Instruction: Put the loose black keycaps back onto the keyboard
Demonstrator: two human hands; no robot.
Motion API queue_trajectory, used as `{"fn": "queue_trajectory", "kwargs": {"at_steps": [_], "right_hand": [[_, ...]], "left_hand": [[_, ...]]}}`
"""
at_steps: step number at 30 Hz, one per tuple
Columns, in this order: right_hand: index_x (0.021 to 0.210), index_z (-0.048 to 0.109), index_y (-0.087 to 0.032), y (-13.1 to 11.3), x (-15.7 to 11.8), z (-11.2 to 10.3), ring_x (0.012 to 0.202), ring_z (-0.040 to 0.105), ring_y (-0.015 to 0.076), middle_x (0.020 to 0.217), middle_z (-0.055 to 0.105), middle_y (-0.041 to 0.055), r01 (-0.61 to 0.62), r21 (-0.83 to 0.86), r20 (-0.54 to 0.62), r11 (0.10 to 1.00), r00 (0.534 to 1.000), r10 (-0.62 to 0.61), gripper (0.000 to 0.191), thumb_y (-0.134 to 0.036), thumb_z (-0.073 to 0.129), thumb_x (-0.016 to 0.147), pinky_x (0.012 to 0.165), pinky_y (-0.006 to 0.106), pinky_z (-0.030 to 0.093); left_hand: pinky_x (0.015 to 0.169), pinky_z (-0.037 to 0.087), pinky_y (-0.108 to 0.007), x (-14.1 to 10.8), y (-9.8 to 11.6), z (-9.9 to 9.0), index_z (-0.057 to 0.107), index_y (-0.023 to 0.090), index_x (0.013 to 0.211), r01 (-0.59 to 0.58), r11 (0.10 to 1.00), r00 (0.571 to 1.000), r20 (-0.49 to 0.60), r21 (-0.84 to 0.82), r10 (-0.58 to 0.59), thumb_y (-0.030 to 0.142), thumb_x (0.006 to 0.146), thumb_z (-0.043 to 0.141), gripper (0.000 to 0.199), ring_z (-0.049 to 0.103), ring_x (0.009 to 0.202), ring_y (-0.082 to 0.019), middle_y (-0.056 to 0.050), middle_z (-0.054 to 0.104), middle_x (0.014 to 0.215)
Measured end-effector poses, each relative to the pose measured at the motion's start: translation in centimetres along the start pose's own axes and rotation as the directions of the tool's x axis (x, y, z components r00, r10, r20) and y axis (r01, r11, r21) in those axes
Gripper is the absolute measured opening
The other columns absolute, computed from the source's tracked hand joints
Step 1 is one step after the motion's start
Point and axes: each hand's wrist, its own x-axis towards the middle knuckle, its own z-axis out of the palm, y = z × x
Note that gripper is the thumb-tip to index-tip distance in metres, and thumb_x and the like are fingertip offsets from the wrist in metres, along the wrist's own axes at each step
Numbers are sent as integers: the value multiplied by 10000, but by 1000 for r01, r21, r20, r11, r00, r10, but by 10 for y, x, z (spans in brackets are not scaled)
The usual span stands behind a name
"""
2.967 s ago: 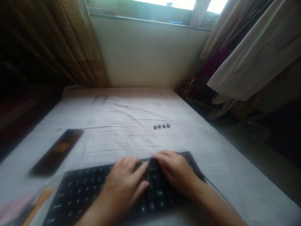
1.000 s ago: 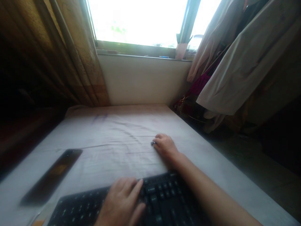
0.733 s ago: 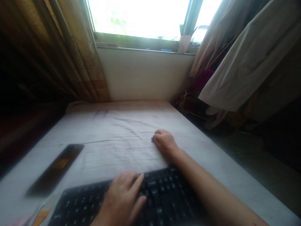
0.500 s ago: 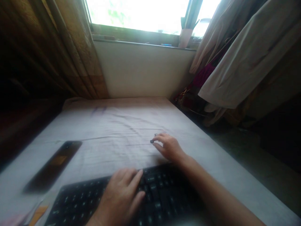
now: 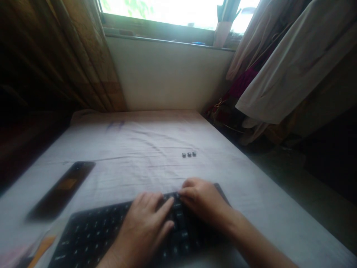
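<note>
A black keyboard (image 5: 95, 227) lies on the pale sheet, nearest to me. Across its middle rests my left hand (image 5: 147, 223), fingers stretched out over the keys and the thumb apart. My right hand (image 5: 202, 197) is at the keyboard's far edge, right of my left fingertips. Its thumb and fingertips are drawn together over the top row of keys; whatever they pinch is hidden. Beyond it, three small dark pieces that look like keycaps (image 5: 189, 154) sit in a short row on the sheet.
A dark phone (image 5: 65, 186) lies on the sheet (image 5: 134, 149) to the left. Near the lower left corner is a blurred orange item (image 5: 44, 247). Curtains (image 5: 95, 67) hang left, clothes (image 5: 279, 74) right. A cup (image 5: 222, 33) stands on the windowsill.
My right hand has let go of a small dark keycap beside the others and come back toward me to the keyboard's far edge. The left hand stays on the keys.
</note>
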Motion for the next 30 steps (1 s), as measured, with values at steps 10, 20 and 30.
{"fn": "queue_trajectory", "kwargs": {"at_steps": [10, 20, 30], "right_hand": [[800, 773, -225, -3, 3, -3, 745, 643, 175, 830, 723, 42, 29, -123, 52, 992, 998, -22, 170, -222, 636, 899, 652, 261, 443], [885, 749, -225, -2, -8, 10, 760, 645, 168, 863, 711, 40, 14, -56, -33, 998, 999, -16, 148, -198, 607, 916, 677, 251, 462], [887, 741, -214, 3, -10, 19, 766, 655, 163, 863, 714, 43, 39, 23, -140, 999, 990, -35, 182, -170, 569, 928, 697, 244, 487]], "left_hand": [[968, 456, -503, 13, 8, 2, 585, 250, 1315, 28, 998, 998, 56, -57, -25, 301, 870, 668, 456, 569, 1056, -284, -84, 611, 1175], [969, 457, -482, 14, 10, 1, 599, 242, 1291, 59, 996, 998, 43, -72, -56, 296, 909, 605, 386, 577, 1043, -273, -79, 633, 1143], [973, 449, -484, 13, 8, 2, 594, 249, 1308, 49, 996, 997, 56, -75, -45, 302, 913, 602, 398, 570, 1048, -274, -85, 628, 1152]]}}
